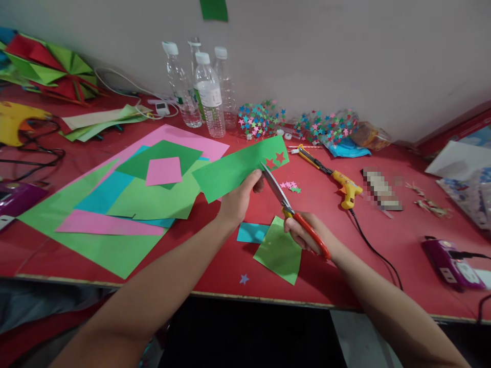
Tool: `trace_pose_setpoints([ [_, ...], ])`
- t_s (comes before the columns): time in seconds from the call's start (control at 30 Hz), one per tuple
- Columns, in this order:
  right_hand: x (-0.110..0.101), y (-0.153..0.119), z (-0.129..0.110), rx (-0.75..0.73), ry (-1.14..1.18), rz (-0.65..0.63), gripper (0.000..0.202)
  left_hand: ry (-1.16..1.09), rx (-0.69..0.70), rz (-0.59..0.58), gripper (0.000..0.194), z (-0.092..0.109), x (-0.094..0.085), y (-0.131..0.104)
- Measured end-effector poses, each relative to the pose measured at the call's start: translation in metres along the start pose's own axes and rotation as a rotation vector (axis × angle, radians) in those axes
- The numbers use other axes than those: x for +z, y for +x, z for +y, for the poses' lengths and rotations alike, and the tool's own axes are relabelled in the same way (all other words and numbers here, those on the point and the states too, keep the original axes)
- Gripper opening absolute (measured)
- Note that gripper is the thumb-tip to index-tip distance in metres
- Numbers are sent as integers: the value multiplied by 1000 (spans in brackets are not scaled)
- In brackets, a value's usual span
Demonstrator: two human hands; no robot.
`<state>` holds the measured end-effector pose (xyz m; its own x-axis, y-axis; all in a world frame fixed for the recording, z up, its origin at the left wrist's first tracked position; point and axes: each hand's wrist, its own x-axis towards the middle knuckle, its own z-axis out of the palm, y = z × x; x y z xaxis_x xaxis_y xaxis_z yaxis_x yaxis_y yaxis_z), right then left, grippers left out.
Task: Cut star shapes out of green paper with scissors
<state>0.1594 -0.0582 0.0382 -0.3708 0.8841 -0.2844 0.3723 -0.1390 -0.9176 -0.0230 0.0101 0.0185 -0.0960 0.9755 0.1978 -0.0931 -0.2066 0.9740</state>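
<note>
A strip of green paper [233, 171] with two red stars [280, 157] near its right end is pinched in my left hand [240, 199], raised above the table. My right hand [305, 230] is closed round the red handles of a pair of scissors [276, 190]. Their blades point up and left, with the tips at the strip's lower edge beside my left thumb. Whether the blades are cutting into the paper I cannot tell. Below the hands lie a light green paper piece [278, 255] and a small blue paper piece [251, 232].
Several coloured sheets [126, 255] overlap at the left. Plastic bottles [210, 97] and bags of star confetti [326, 128] stand along the wall. A yellow glue gun [347, 189] with a cord and a purple power strip [452, 263] lie at right. A single star [244, 279] sits near the front edge.
</note>
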Motion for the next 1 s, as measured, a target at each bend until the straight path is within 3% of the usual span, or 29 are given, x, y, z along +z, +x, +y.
trace_pose_setpoints([
  [0.33, -2, 0, -2, 37, 10, 11, 52, -44, 0, -27, 36, 0, 0, 3],
  [0.53, -4, -1, -5, 53, 29, 11, 52, -19, -36, -68, 36, 10, -5, 5],
  [0.73, -6, -1, -7, 76, 0, 29, 51, 42, -187, -94, 32, 14, -15, 11],
  [1.0, -7, -1, -2, 61, -11, 16, 50, -204, -181, -128, 22, 14, -15, 15],
])
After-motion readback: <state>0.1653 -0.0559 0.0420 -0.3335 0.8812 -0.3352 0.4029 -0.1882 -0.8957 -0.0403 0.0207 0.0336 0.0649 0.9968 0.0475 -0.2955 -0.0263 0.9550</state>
